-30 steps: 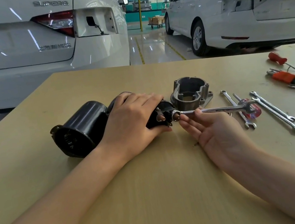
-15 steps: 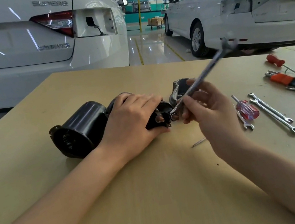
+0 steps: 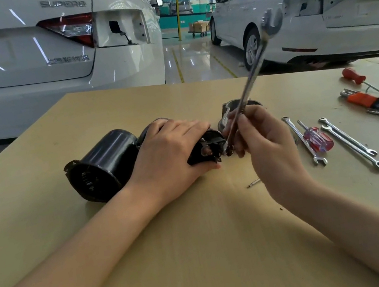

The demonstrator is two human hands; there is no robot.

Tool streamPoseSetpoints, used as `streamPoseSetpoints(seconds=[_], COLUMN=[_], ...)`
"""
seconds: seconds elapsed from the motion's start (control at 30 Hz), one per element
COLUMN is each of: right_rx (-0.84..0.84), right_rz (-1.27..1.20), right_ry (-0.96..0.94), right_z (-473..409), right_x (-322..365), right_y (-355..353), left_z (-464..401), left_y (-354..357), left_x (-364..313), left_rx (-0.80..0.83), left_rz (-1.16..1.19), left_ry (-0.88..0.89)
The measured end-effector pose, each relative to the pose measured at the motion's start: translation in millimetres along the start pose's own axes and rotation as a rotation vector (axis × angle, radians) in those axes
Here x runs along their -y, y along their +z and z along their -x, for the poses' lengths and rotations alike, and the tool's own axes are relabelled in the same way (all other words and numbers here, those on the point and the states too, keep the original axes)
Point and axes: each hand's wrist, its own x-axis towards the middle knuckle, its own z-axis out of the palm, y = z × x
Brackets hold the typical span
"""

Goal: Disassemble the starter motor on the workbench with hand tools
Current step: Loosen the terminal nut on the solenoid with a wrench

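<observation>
You are pressing your left hand [image 3: 172, 151] down over the solenoid end of the starter motor [image 3: 103, 166], which is lying on its side on the workbench [image 3: 203, 254], fingers draped over the housing rather than wrapped round it. Your right hand [image 3: 261, 140] is pinching the wrench [image 3: 248, 82] low on its shank, close to the terminal nut [image 3: 225, 148], with the long free end sticking steeply up and blurring. Gripping that near the head is giving you little leverage, so the ring may be riding off the nut and rounding it, or slipping and knocking your knuckles into the terminals; whether the head is seated fully, I cannot tell. The round motor body is free to roll under a flat palm if the nut is stiff. The aluminium end housing [image 3: 230, 108] is sitting just behind your right hand, and a loose screw [image 3: 253, 182] is lying near your wrist, so a sudden slip risks sweeping either across the bench toward the spare wrenches [image 3: 350, 142].
</observation>
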Motion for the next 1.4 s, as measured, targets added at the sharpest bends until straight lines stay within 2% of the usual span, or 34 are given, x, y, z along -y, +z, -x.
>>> streamPoseSetpoints(seconds=[0.23,0.53,0.97,1.17,1.33,1.4], right_rx=[-0.108,-0.159,-0.179,-0.173,-0.179,-0.150], right_rz=[-0.387,-0.509,-0.497,-0.570,-0.508,-0.419], right_ry=[0.318,0.547,0.523,0.572,0.538,0.461], right_z=[-0.9,2.8,2.9,0.0,-1.2,-0.1], right_x=[10.0,-1.9,-8.4,-7.9,-8.2,-5.8], right_y=[-16.6,-14.1,-14.9,-15.2,-18.4,-18.9], left_z=[0.1,-0.5,-0.3,0.4,0.3,0.4], left_y=[-0.3,-0.5,2.0,0.6,-1.0,-0.9], left_x=[0.4,0.1,0.0,-0.2,-0.4,-0.2], left_rx=[0.008,-0.008,-0.048,-0.037,-0.028,-0.031], left_rz=[0.001,-0.017,-0.030,-0.034,-0.012,-0.007], left_ry=[0.005,0.017,0.030,0.034,0.025,0.023])
